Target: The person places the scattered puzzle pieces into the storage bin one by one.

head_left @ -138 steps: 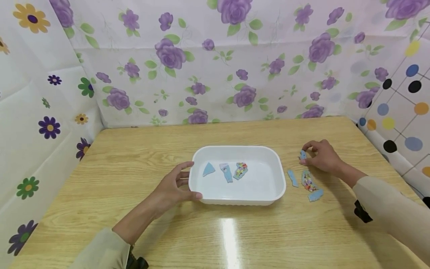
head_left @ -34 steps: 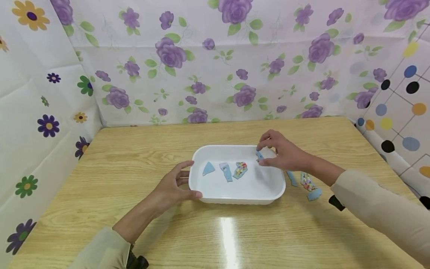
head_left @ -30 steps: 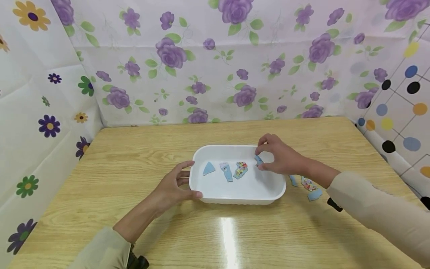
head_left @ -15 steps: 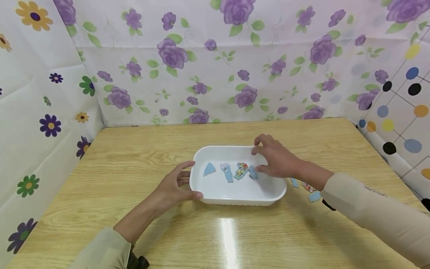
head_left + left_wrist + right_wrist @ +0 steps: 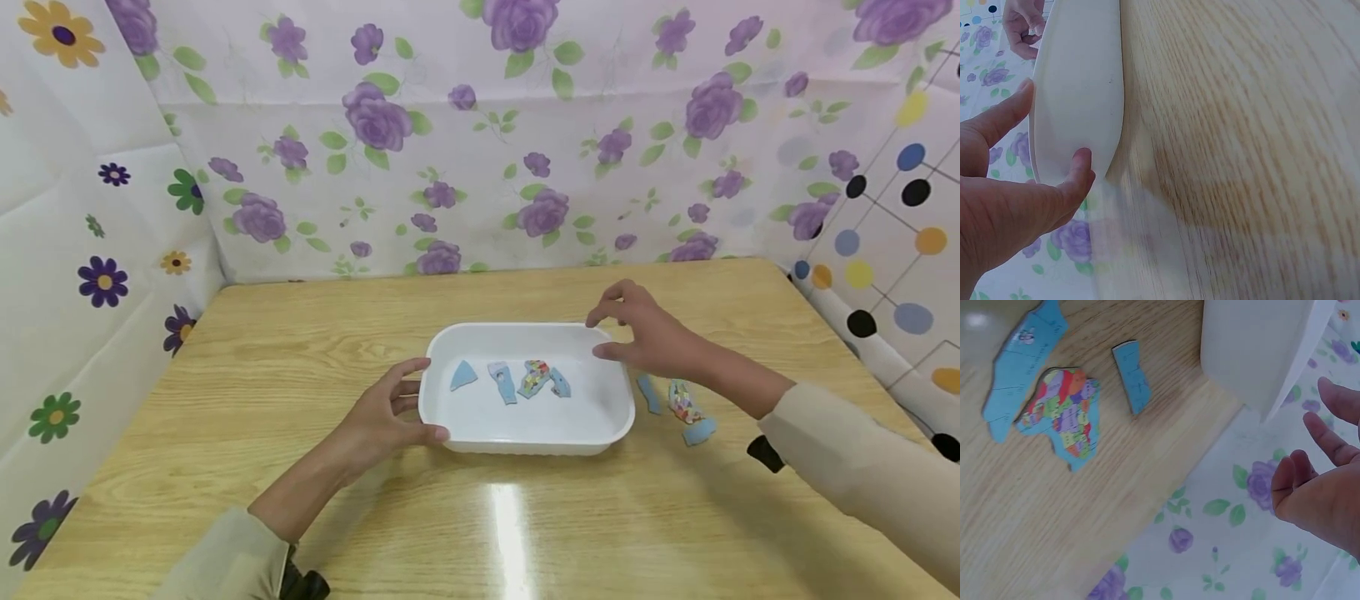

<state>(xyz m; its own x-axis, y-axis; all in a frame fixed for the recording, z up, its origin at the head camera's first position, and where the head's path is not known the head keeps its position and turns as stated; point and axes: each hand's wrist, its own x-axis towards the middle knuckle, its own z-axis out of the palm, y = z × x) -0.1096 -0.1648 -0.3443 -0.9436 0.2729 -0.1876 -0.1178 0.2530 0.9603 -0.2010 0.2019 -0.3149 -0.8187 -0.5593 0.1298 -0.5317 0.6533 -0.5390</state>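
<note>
A white plastic tray (image 5: 588,417) stands on the table. My left hand (image 5: 375,421) grips its left end, fingers on the side and thumb at the front corner. Several flat map puzzle pieces lie inside: a blue triangle (image 5: 462,375), a long blue piece (image 5: 502,385), a multicoloured piece (image 5: 534,379) and a small blue piece (image 5: 560,383) beside it. Over the tray's back right rim hovers my right hand (image 5: 654,335), thumb and fingers apart, holding nothing. Right of the tray lie a narrow blue piece (image 5: 648,395), a multicoloured map piece (image 5: 1067,412) and another blue piece (image 5: 700,432).
The wooden table (image 5: 322,333) runs back to a wall covered with purple-flowered sheeting (image 5: 450,150). A flower-print sheet (image 5: 90,350) hangs at the left, and a dotted sheet (image 5: 885,275) at the right.
My right hand carried the small blue piece from the table into the tray and let go of it beside the multicoloured piece. It has since drawn back up and right. The left hand stays put.
</note>
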